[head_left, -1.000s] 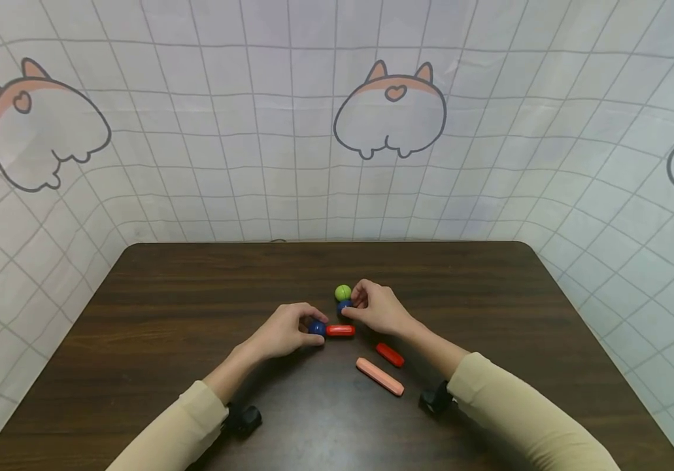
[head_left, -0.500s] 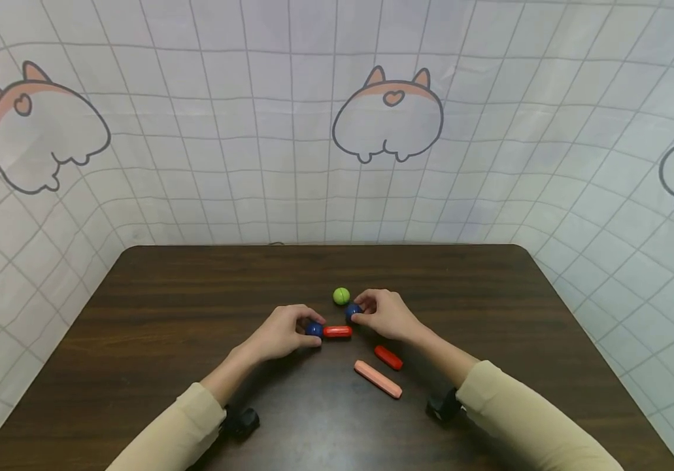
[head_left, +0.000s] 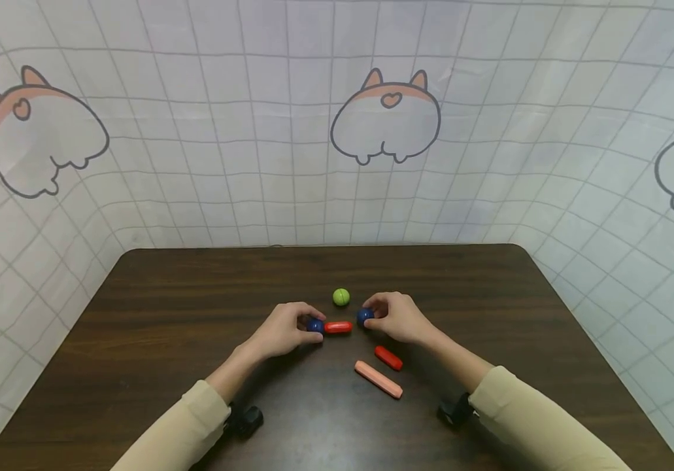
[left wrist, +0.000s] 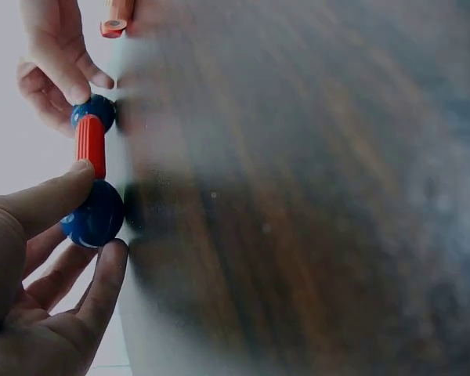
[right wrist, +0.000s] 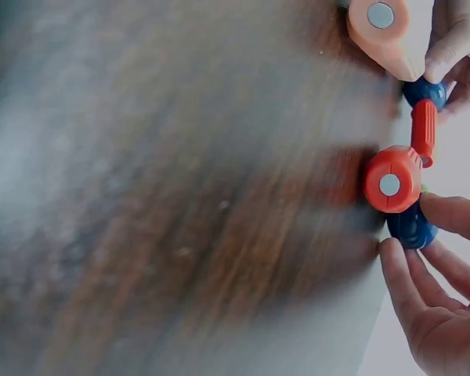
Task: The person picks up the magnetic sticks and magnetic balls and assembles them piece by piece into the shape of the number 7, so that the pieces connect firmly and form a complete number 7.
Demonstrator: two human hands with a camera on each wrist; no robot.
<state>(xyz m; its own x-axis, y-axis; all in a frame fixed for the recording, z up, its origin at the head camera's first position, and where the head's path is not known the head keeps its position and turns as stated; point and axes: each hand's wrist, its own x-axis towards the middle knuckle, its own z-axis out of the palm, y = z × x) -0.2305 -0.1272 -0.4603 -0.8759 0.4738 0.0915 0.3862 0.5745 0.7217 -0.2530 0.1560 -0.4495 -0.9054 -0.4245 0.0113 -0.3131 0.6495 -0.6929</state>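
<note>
Two hands work on opposite sides of the middle red rod (head_left: 338, 327), a short bar lying crosswise on the dark wooden table (head_left: 195, 281). The left hand (head_left: 282, 330), to the left of that rod, holds the left blue ball (head_left: 316, 326) in a narrow grip, fingers on the far side and thumb on the near side. This ball touches the left end of the middle red rod. The right hand (head_left: 401, 318), to the right of the rod, pinches the right blue ball (head_left: 364, 317) between thumb and fingers; that ball sits just beside the rod's right end, a slim gap between them.

Beyond the middle red rod, near it and apart from both blue balls, is the green ball (head_left: 341, 297). On the person's side of the middle red rod and to its right, the second red rod (head_left: 388, 358) lies at a slant. The peach rod (head_left: 378, 379), longer than either red one, lies at a similar slant, farther from the middle red rod toward the person. In the right wrist view, the facing ends of the second red rod and the peach rod each show a round silver disc (right wrist: 389, 185). Well beyond the middle red rod, white cloth (head_left: 289, 163) with grid lines and cartoon animals hangs behind the table.
</note>
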